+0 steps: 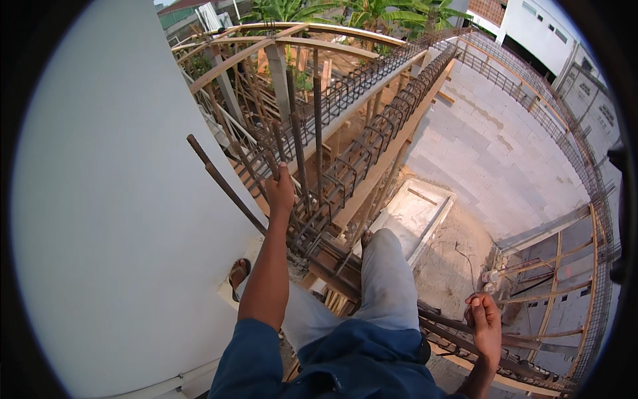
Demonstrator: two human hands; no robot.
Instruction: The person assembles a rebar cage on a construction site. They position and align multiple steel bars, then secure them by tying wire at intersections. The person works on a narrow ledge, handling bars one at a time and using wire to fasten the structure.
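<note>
My left hand (280, 191) is wrapped round an upright rusty rebar (271, 161), one of several column bars sticking up beside the white wall. My right hand (485, 326) is raised at the lower right with its fingers curled together. Whatever those fingers hold, if anything, is too small to make out. Behind that hand runs a horizontal rebar cage (531, 369). Below my left hand, column bars and beam bars cross at a joint (319, 243) near my knees. One sandalled foot (239, 274) stands on a ledge by the wall.
A smooth white wall (113, 199) fills the left. Long rebar beam cages (379, 143) with timber formwork stretch away ahead. Far below lie a pale rectangular trough (412, 213) and sandy ground. A block wall (492, 146) stands on the right, edged by curving rebar cages. Bent bar ends (219, 174) project left.
</note>
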